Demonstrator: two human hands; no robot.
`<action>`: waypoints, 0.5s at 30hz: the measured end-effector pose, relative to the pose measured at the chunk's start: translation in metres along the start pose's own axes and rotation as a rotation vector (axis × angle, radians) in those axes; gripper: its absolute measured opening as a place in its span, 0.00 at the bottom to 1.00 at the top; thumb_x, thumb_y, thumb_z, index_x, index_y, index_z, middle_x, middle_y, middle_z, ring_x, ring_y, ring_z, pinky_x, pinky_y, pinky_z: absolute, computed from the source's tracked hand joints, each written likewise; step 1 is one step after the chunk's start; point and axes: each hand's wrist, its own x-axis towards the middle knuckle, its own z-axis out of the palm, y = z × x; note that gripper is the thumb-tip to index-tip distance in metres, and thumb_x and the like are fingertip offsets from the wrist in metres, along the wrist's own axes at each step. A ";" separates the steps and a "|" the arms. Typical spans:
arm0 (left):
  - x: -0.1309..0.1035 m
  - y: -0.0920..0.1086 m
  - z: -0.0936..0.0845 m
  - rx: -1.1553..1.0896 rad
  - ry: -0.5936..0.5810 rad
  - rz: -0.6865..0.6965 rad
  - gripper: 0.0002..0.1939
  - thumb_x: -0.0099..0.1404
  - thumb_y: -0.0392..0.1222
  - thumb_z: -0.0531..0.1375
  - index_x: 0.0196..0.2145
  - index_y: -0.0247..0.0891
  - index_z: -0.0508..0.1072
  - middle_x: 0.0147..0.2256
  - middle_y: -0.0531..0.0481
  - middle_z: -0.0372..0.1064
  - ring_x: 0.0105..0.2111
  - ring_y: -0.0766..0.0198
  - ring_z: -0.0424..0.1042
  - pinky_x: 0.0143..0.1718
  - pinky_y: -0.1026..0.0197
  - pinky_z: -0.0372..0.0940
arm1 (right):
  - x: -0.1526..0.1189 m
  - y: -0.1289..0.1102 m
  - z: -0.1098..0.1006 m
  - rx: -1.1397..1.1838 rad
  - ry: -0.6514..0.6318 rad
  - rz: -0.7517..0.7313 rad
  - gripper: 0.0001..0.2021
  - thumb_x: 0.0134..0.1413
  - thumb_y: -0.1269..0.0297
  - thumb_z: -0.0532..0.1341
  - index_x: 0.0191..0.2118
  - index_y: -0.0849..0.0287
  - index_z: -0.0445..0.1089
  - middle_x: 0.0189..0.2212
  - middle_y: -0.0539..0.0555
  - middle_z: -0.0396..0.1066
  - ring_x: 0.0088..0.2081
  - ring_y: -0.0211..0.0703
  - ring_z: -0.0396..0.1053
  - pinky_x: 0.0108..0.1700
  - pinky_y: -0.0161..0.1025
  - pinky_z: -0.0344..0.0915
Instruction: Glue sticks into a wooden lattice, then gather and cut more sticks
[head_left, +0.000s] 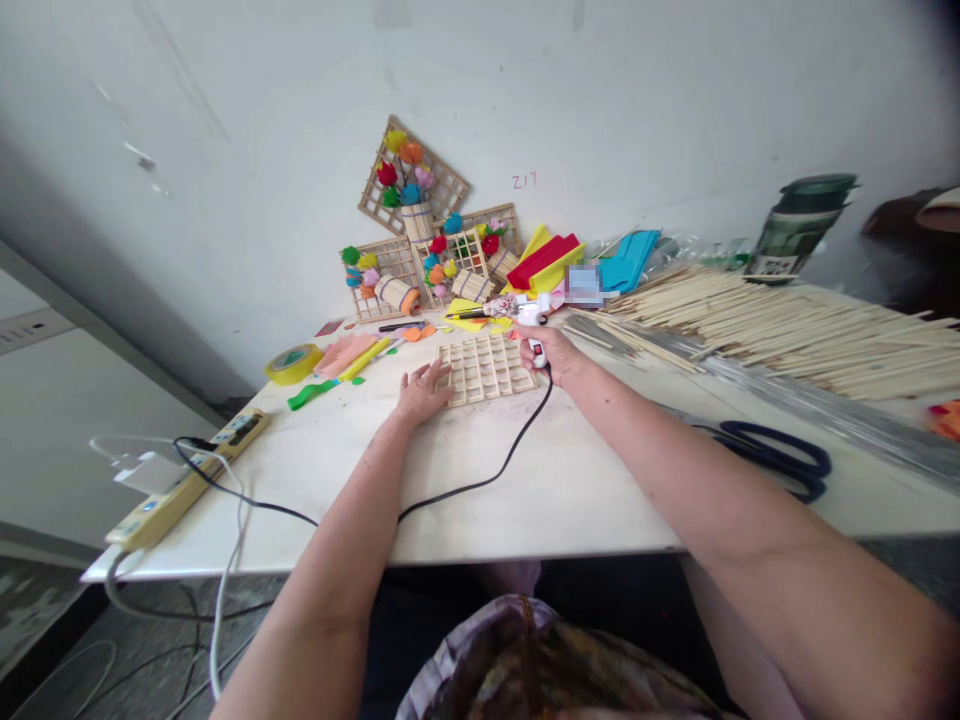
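Note:
A lattice of thin wooden sticks lies flat on the white table. My left hand rests at its left edge, fingers spread. In my right hand is a white glue gun with a red switch, fingers wrapped round its handle. It is held over the lattice's right edge, and a black cord runs from it across the table. The nozzle is too small to make out. Behind the lattice are yellow paper pieces and finished lattices with paper flowers and stick baskets.
Yellow tape and a power strip are on the left. Many loose wooden sticks cover the right side, with a dark green bottle behind. Large scissors lie beside my right forearm. Folded coloured paper is by the wall.

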 end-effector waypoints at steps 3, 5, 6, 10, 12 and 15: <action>0.000 0.000 0.000 -0.004 -0.001 0.002 0.32 0.58 0.49 0.50 0.60 0.50 0.46 0.57 0.57 0.55 0.60 0.57 0.45 0.58 0.41 0.34 | 0.000 0.000 0.001 0.001 0.011 0.001 0.11 0.42 0.60 0.60 0.26 0.60 0.58 0.09 0.44 0.55 0.11 0.31 0.53 0.12 0.30 0.44; 0.000 0.000 0.000 -0.004 0.000 0.002 0.32 0.58 0.49 0.50 0.60 0.50 0.46 0.57 0.57 0.55 0.60 0.57 0.45 0.58 0.40 0.34 | 0.000 0.000 0.001 0.001 0.017 0.004 0.11 0.43 0.60 0.60 0.26 0.60 0.58 0.09 0.44 0.55 0.11 0.31 0.53 0.12 0.30 0.45; 0.000 0.000 0.001 -0.004 0.001 0.002 0.32 0.58 0.49 0.50 0.60 0.50 0.47 0.57 0.57 0.55 0.59 0.57 0.45 0.58 0.40 0.35 | 0.000 0.000 0.001 0.002 0.020 0.005 0.11 0.43 0.60 0.60 0.26 0.60 0.58 0.09 0.44 0.55 0.11 0.31 0.53 0.12 0.30 0.45; 0.000 0.000 0.001 -0.003 0.001 0.001 0.32 0.58 0.49 0.50 0.60 0.49 0.47 0.57 0.57 0.55 0.59 0.57 0.45 0.58 0.41 0.35 | -0.001 -0.001 0.002 0.005 0.039 0.006 0.09 0.44 0.61 0.59 0.27 0.61 0.59 0.09 0.44 0.55 0.10 0.31 0.52 0.12 0.29 0.45; 0.000 0.000 0.000 -0.005 -0.001 0.001 0.32 0.58 0.49 0.50 0.60 0.48 0.47 0.57 0.57 0.55 0.59 0.57 0.45 0.58 0.41 0.34 | -0.001 -0.001 0.002 0.007 0.049 0.000 0.09 0.44 0.62 0.59 0.27 0.61 0.60 0.09 0.44 0.54 0.10 0.31 0.52 0.12 0.29 0.45; 0.000 0.001 0.000 -0.010 -0.004 -0.001 0.32 0.58 0.50 0.50 0.60 0.49 0.47 0.57 0.57 0.55 0.59 0.57 0.45 0.58 0.41 0.34 | -0.001 -0.001 0.002 0.012 0.064 -0.001 0.09 0.44 0.61 0.59 0.30 0.61 0.61 0.09 0.43 0.55 0.10 0.31 0.52 0.12 0.29 0.45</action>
